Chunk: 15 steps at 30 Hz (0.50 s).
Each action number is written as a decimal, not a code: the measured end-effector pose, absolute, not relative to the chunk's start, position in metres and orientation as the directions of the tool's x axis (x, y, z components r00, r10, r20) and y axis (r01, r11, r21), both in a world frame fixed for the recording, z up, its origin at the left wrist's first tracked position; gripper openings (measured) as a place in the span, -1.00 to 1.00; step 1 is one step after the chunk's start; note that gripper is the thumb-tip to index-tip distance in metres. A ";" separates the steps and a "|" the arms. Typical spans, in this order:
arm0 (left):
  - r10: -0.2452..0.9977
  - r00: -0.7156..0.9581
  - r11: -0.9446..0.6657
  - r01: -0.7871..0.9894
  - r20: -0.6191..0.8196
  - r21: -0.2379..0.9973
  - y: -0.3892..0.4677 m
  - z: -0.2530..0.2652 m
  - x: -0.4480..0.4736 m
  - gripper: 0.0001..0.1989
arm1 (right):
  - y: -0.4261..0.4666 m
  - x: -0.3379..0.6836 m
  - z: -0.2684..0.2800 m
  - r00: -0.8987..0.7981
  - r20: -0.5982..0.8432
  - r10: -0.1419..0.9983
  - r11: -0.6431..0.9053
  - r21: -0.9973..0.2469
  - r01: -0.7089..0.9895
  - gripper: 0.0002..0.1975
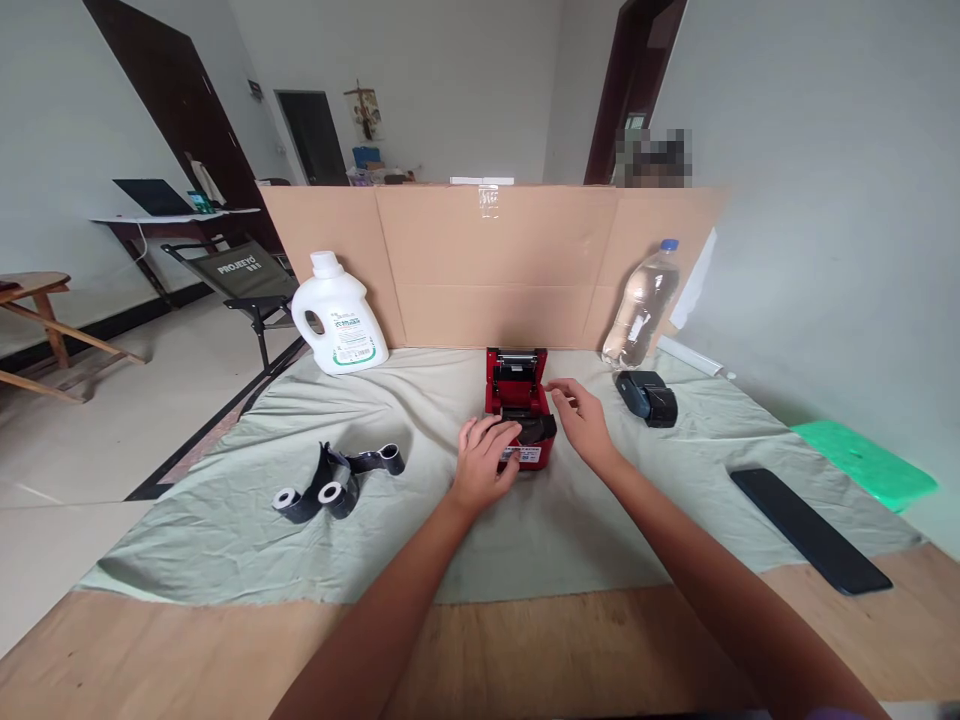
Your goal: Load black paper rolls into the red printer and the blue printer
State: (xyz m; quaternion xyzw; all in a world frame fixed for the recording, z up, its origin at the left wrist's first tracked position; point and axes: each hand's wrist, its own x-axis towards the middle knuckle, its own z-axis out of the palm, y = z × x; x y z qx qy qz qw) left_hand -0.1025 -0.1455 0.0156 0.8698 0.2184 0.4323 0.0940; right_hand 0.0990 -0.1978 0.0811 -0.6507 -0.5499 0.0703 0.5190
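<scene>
A small red printer (492, 401) stands on the cloth with its lid raised and tilted back. A black roll of paper (534, 430) lies in its bay, with a dark loose flap at the right. My left hand (486, 462) grips the printer's front left corner, fingers over the top edge and thumb on the front. Beside the printer's right side is my right hand (582, 418), its fingers loosely bent and apart, the index fingertip near the hinge of the lid. Nothing shows between the right fingers.
Partly unrolled black rolls (339, 496) lie left. A white detergent jug (341, 320) and a clear bottle (643, 308) stand before a cardboard screen (495, 265). At right are a black handheld device (646, 398), a long black slab (810, 530) and a green object (862, 465).
</scene>
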 end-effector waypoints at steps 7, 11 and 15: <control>0.437 0.492 -0.897 0.302 0.752 0.323 -0.146 0.016 -0.104 -0.60 | -0.135 0.089 0.123 -0.011 -0.135 0.991 -0.025 -0.265 0.964 -0.69; 0.435 0.479 -0.899 0.284 0.763 0.334 -0.145 0.017 -0.106 -0.58 | -0.107 0.075 0.131 0.055 -0.300 0.952 -0.103 -0.145 0.984 -0.76; 0.476 0.426 -0.879 0.261 0.769 0.399 -0.141 0.016 -0.107 -0.53 | -0.111 0.075 0.133 0.045 -0.294 0.955 -0.097 -0.165 0.982 -0.82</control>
